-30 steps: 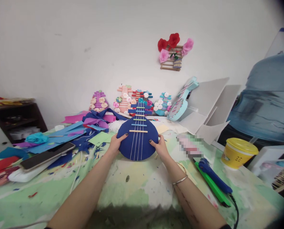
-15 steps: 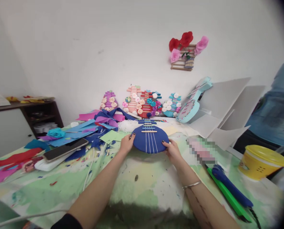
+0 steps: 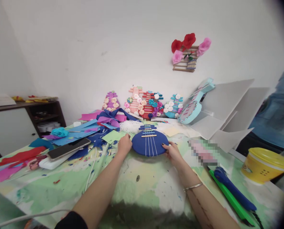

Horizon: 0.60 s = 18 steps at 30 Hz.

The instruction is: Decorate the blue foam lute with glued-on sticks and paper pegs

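Observation:
A blue craft pipa (image 3: 150,148) with a round body, pale strings and a short striped neck is held at a tilt over the table, its neck pointing away from me. My right hand (image 3: 174,153) grips its right edge, thumb on the front face and fingers behind. Just beside the left edge is my left hand (image 3: 124,144), fingers curled together and the thumb off the blue face. What those fingers hold, if anything, is hidden. Behind the neck lies a heap of white string (image 3: 130,126).
Decorated craft pipas stand along the wall, among them a red one (image 3: 147,106). On the left are coloured felt sheets (image 3: 84,127) and a phone (image 3: 69,148). To the right lie a blue hot tool (image 3: 235,189), a green cutter (image 3: 232,198) and a yellow tub (image 3: 263,165).
My left thumb has come off the pipa's face and the hand has shifted slightly left. The pipa sits slightly lower; my right hand keeps its grip. The view has shifted a little.

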Available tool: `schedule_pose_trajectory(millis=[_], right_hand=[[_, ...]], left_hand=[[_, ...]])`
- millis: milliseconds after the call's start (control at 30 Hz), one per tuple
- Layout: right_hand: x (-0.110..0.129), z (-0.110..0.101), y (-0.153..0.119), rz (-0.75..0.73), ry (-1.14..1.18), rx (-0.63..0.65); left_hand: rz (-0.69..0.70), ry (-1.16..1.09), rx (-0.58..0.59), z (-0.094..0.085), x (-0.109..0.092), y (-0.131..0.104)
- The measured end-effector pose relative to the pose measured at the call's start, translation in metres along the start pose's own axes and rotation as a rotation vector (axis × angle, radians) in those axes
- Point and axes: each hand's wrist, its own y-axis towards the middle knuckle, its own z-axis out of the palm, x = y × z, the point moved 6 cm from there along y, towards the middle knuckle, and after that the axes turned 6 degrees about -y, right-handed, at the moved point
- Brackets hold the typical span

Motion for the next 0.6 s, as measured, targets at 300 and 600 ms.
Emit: schedule_pose_trajectory(millis=[300, 600], right_hand=[[-0.003, -0.002, 0.003, 0.017, -0.004, 0.015], [0.0, 0.001, -0.001, 0.026, -0.042, -0.011]], left_hand=[[0.101, 0.216, 0.022, 0.0, -0.005, 0.0], [0.092, 0.73, -0.001, -0.037, 0.035, 0.034]])
